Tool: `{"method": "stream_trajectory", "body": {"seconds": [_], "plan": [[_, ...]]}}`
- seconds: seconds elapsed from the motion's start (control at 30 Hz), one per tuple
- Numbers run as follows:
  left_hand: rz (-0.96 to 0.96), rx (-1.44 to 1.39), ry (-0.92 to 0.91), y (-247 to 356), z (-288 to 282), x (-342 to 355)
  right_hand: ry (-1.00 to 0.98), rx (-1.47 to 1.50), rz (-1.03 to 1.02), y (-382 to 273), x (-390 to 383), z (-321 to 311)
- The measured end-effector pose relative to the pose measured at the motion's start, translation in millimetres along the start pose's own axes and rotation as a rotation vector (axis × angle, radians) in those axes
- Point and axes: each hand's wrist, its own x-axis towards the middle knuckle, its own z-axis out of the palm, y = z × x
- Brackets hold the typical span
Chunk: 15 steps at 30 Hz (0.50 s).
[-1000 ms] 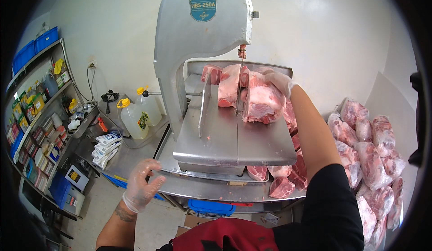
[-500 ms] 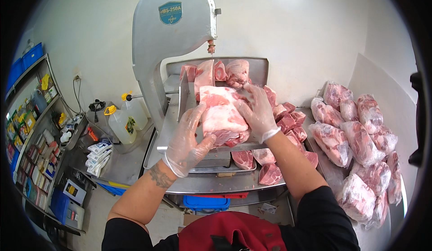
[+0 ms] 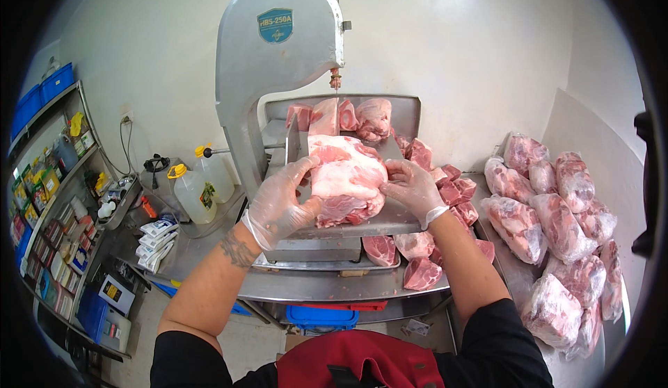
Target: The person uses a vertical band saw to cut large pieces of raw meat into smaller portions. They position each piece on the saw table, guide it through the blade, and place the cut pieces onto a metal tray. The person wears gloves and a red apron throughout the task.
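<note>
A large chunk of raw meat (image 3: 348, 179), pale fat on top and red at its near face, sits on the steel table of a meat bandsaw (image 3: 278, 68). My left hand (image 3: 282, 204), in a clear plastic glove, grips its left side. On its right side are the fingers of my gloved right hand (image 3: 416, 192). The saw's thin upright blade (image 3: 338, 110) stands just beyond the chunk. An upright metal guide plate (image 3: 294, 141) is by its far left corner. Several cut meat pieces (image 3: 374, 118) lie behind the blade.
More cut pieces (image 3: 456, 188) are heaped right of the saw table, some below its front edge. Plastic-wrapped meat (image 3: 515, 228) is piled on the right-hand surface. At left stand jugs with yellow caps (image 3: 195, 193), folded white packets (image 3: 154, 242) and a loaded shelf rack (image 3: 62, 214).
My right hand has come down from the chunk's far right corner to its right side, fingers closing in. My left hand stays on the left side. The whole view has shifted slightly.
</note>
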Motion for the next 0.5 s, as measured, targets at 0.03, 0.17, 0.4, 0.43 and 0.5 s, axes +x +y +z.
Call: {"method": "stream_trajectory", "body": {"seconds": [0.03,0.17,0.4,0.43,0.5], "plan": [[-0.002,-0.002,0.003,-2.6,-0.8,2.6,-0.006,-0.006,-0.023,-1.0,2.3,0.7],[-0.030,0.048,-0.005,-10.3,-8.7,11.5,0.002,-0.042,0.014,-2.4,14.3,4.7],[-0.073,0.104,-0.105,-16.1,-19.5,23.7,-0.001,-0.068,0.055,4.4,32.4,5.4],[-0.070,0.080,-0.117,-17.4,-20.0,26.4,-0.007,-0.042,0.058,5.6,34.2,5.1],[-0.069,0.051,-0.125,-19.4,-19.8,30.9,0.007,-0.055,0.033,8.4,38.5,6.0]]}}
